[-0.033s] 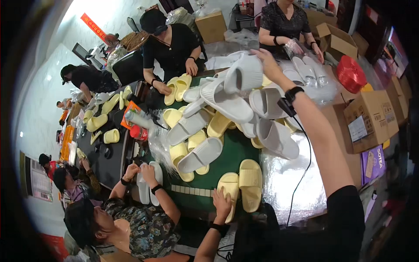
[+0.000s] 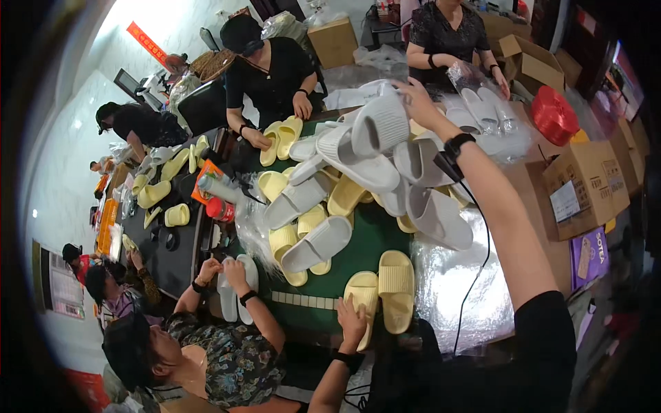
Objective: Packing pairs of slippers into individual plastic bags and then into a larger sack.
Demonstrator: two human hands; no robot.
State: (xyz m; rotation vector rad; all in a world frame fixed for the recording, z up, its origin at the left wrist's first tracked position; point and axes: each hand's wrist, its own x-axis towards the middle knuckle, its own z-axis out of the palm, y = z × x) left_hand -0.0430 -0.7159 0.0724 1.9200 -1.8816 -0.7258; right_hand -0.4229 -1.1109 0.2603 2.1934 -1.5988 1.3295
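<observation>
My left hand (image 2: 352, 320) rests with its fingers spread on a pale yellow slipper (image 2: 360, 290) at the table's near edge. Close beside it on the right lies a second yellow slipper (image 2: 396, 292), sole down, with a ribbed strap. Reaching out to the far side of the heap, my right hand (image 2: 418, 104) is closed at the edge of a tilted grey slipper (image 2: 379, 126). Under that one is another grey slipper (image 2: 361, 163) with a ribbed strap. More grey and yellow slippers lie jumbled below, partly hiding one another.
A cable (image 2: 482, 275) hangs from my right wrist. Clear plastic wrap (image 2: 463, 289) covers the right of the table, beside a cardboard box (image 2: 585, 182) and a red roll (image 2: 554, 117). Co-workers handle slippers at left and across; a red-lidded jar (image 2: 219, 209) stands left.
My right hand has shifted slightly left, and the tilted grey slipper has moved a little left with it. My left hand stays on the yellow slipper.
</observation>
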